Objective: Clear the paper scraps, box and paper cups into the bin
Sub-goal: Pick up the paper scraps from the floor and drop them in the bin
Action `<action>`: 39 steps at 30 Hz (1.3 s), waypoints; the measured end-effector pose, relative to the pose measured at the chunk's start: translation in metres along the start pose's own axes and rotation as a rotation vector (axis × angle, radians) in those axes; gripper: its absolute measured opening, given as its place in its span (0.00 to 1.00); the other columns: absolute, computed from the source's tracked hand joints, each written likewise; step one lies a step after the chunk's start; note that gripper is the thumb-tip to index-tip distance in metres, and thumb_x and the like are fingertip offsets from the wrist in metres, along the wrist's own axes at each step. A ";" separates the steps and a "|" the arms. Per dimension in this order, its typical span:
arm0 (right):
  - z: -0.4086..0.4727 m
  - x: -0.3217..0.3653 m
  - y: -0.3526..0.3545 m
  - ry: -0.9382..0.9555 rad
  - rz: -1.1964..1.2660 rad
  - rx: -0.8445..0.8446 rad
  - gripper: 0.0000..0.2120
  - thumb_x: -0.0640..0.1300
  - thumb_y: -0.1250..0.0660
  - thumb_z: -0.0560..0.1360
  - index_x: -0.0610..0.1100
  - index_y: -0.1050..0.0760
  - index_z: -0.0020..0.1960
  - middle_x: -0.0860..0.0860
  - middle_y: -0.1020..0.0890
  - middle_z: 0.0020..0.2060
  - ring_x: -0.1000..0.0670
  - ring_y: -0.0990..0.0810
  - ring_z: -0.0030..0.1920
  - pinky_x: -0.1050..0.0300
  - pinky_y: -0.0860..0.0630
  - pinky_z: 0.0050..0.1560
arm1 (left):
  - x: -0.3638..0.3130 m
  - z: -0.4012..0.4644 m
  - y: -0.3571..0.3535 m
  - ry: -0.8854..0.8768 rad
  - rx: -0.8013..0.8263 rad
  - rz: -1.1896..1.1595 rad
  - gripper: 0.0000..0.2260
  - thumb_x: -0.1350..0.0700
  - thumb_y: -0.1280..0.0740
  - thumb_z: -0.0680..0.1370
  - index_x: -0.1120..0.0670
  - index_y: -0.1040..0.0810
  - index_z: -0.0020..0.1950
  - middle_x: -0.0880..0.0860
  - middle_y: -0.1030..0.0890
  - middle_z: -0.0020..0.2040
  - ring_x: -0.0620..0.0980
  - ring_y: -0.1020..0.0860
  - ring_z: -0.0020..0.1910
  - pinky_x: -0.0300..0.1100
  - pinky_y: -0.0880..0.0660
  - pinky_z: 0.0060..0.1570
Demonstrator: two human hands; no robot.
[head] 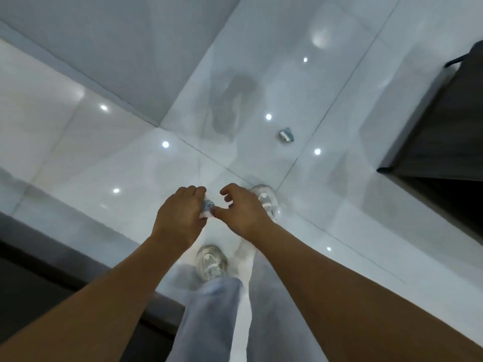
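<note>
Paper cup, white with blue print, held in left hand, fingers curled round it, above the floor; likely carried so for the bin, which is not in view; right hand just beside, fingers loosely curled, thumb tip touching the cup, perhaps steadying it; second cup lies on its side on the floor ahead, well apart, not yet collected.

Both forearms are bare, with no sleeves showing. The legs wear loose, pale blue-grey denim trousers. The feet wear white, chunky lace-up trainers.
</note>
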State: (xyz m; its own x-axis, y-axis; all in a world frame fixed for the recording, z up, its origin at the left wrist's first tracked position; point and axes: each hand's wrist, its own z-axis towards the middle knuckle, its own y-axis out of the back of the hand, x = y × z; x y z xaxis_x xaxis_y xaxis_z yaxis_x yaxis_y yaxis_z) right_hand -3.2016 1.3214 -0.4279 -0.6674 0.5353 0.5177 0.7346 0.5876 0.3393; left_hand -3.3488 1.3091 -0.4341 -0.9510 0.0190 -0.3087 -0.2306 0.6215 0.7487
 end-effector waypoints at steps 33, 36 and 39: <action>0.375 -0.195 0.147 -0.504 0.234 -0.509 0.34 0.52 0.30 0.75 0.51 0.43 0.75 0.43 0.46 0.74 0.38 0.43 0.71 0.44 0.29 0.62 | -0.074 0.445 -0.045 -0.183 0.236 0.222 0.22 0.49 0.29 0.73 0.56 0.28 0.63 0.56 0.23 0.57 0.56 0.25 0.54 0.49 0.26 0.53; 0.391 -0.202 0.116 -0.518 0.233 -0.524 0.31 0.49 0.32 0.77 0.52 0.43 0.75 0.45 0.50 0.76 0.39 0.45 0.72 0.43 0.29 0.63 | -0.056 0.454 -0.074 -0.181 0.269 0.217 0.22 0.48 0.29 0.73 0.56 0.28 0.62 0.56 0.22 0.56 0.55 0.25 0.52 0.46 0.29 0.49; 0.386 -0.203 0.093 -0.493 0.224 -0.601 0.26 0.43 0.34 0.78 0.52 0.38 0.73 0.47 0.48 0.76 0.41 0.45 0.72 0.44 0.26 0.63 | -0.043 0.450 -0.088 -0.176 0.311 0.222 0.22 0.48 0.28 0.73 0.56 0.28 0.62 0.56 0.22 0.55 0.54 0.25 0.52 0.45 0.30 0.48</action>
State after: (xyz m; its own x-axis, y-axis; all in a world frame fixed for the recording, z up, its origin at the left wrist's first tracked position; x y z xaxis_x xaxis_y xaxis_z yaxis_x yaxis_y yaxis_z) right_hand -3.0451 1.5019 -0.8048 -0.3707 0.8900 0.2655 0.7041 0.0828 0.7053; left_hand -3.1946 1.6065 -0.7506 -0.9148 0.2958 -0.2750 0.0750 0.7936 0.6038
